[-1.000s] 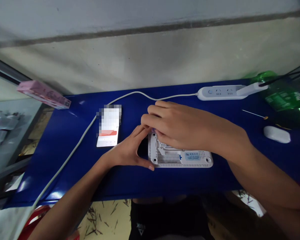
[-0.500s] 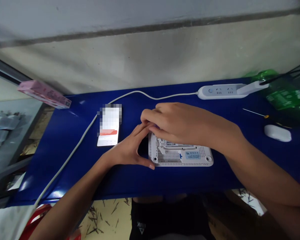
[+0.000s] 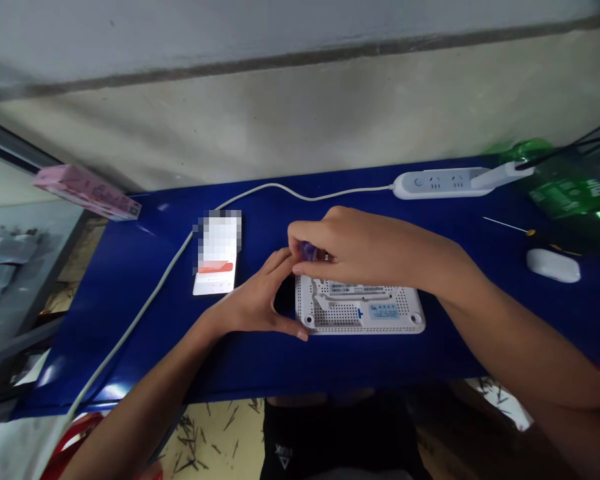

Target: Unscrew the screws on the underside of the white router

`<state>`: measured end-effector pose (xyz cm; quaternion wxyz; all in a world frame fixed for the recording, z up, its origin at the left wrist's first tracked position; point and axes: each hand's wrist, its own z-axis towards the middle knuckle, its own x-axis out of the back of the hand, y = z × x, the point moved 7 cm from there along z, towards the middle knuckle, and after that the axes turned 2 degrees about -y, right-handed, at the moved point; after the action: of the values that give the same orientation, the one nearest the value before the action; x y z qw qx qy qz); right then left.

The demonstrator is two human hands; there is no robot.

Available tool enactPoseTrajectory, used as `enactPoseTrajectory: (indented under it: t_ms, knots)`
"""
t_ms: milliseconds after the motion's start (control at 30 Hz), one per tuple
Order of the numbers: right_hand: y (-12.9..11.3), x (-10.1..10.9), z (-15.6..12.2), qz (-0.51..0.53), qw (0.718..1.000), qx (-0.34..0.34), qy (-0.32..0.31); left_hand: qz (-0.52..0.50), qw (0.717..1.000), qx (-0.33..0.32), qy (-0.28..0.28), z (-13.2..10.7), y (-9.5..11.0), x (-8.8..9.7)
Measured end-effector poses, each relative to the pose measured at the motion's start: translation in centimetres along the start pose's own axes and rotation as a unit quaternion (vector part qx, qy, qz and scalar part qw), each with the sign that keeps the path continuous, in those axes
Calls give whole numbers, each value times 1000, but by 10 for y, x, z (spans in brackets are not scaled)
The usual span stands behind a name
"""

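Note:
A white router lies with its vented, labelled underside up on the blue table. My left hand braces its left end, thumb at the near corner and fingertips by the far corner. Above that far left corner, my right hand is closed around a screwdriver by its purple handle; the shaft and tip are hidden behind the fingers. The hand and forearm cover the router's far side. Round recesses show at its two near corners.
To the left lies a lit phone, with a white cable running past it to a power strip. At right are a thin yellow-ended tool, a white earbud case and a green bottle. A pink box stands far left.
My right hand has turned and its fingers have shifted, so the purple handle now shows. My left hand and the router stay in place; the view shifted slightly.

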<state>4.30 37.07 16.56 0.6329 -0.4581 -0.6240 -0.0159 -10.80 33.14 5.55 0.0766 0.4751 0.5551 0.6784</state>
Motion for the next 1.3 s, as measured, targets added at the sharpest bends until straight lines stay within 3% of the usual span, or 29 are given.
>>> enactPoseTrajectory:
  t_ms: [167,600,967,1300]
  knots:
    - [-1,0,2,43,999,25,8,-3,1000,-12,-1,0,-2,0]
    - [-15,23,-18,4,995,41,93,-14,1000,-1,1,-1,-4,-1]
    - [-5,-1,3,1,1000,-1,4,7,999,-38,17,-2,-5,-3]
    - [-7,-4,4,-1,1000,-12,-22,15,998,-55,27,-3,-8,-4]
